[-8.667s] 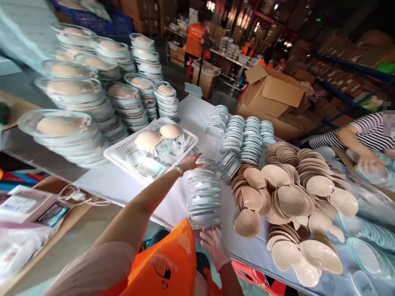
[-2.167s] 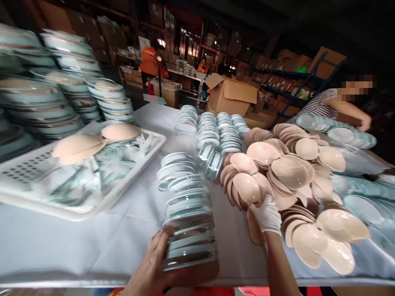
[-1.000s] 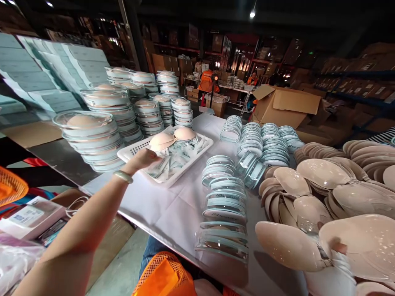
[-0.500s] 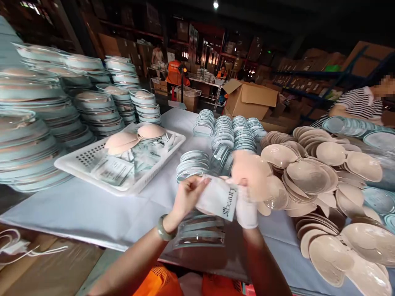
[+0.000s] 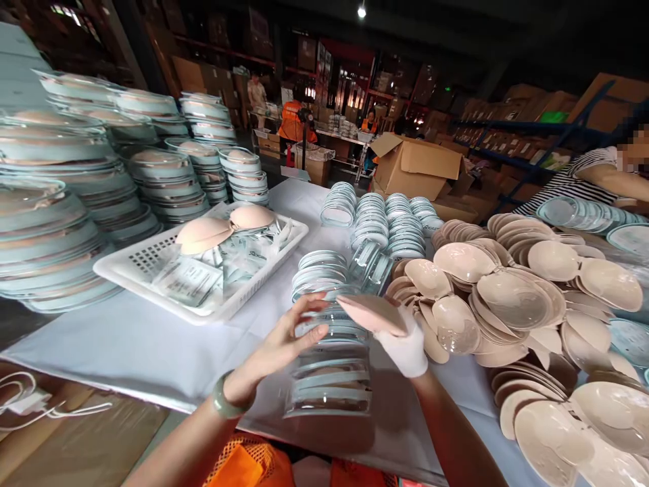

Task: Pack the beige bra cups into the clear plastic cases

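Note:
My right hand (image 5: 403,341), in a white glove, grips a beige stick-on bra (image 5: 372,312) with its cups folded together, seen nearly edge-on. Bare, with a green bangle at the wrist, my left hand (image 5: 291,336) is open, fingers apart, just left of the bra. Below both hands, a row of clear and pale blue oval cases (image 5: 332,379) lies on the cloth. No printed sachet shows in either hand; whether one is inside the fold is hidden. Right of my gloved hand, more beige bras (image 5: 512,294) lie in overlapping heaps.
A white basket (image 5: 223,314) holds sachets and a beige bra. Tall stacks of filled cases (image 5: 45,237) stand at left. More blue cases (image 5: 372,220) stand in rows behind. An open carton (image 5: 416,166) is beyond the table; a person in stripes (image 5: 572,176) is at right.
The white printed sachet between my hands is out of sight. My left hand has let go and opened, moving slightly left. The bra in my right hand has tipped flatter.

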Motion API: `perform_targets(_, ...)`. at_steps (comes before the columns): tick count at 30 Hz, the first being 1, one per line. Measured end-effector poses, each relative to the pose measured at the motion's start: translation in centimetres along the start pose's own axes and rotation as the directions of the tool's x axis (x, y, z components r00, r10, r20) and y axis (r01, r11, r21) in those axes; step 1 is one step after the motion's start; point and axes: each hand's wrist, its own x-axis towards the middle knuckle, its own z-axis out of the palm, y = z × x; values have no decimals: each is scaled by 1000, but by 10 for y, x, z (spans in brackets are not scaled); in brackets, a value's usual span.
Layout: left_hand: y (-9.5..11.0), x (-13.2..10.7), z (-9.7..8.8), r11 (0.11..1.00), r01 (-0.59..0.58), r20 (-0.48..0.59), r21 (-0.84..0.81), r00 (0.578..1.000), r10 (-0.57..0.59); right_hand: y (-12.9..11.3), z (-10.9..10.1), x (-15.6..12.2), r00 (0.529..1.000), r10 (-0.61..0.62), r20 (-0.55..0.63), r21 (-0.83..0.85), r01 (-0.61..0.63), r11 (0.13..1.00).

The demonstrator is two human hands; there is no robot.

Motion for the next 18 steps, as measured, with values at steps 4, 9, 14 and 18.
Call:
perform_targets(4, -52, -4, 8, 943, 14, -216, 332, 974, 62, 16, 4, 22, 870, 151, 470, -38, -151, 988)
perform_targets(9, -78, -6, 19, 938, 42, -120, 345, 993, 0, 0, 4, 37, 484, 338, 807, -491, 233, 840)
perform_targets(14, -92, -10, 10, 965, 66, -145, 254, 989, -29, -10, 9, 24, 442, 268, 856, -404, 250, 880)
perform_targets(18, -105, -18, 9, 984, 28, -106, 175, 994, -10, 9, -20, 6, 486, 249, 838, -369, 167, 914)
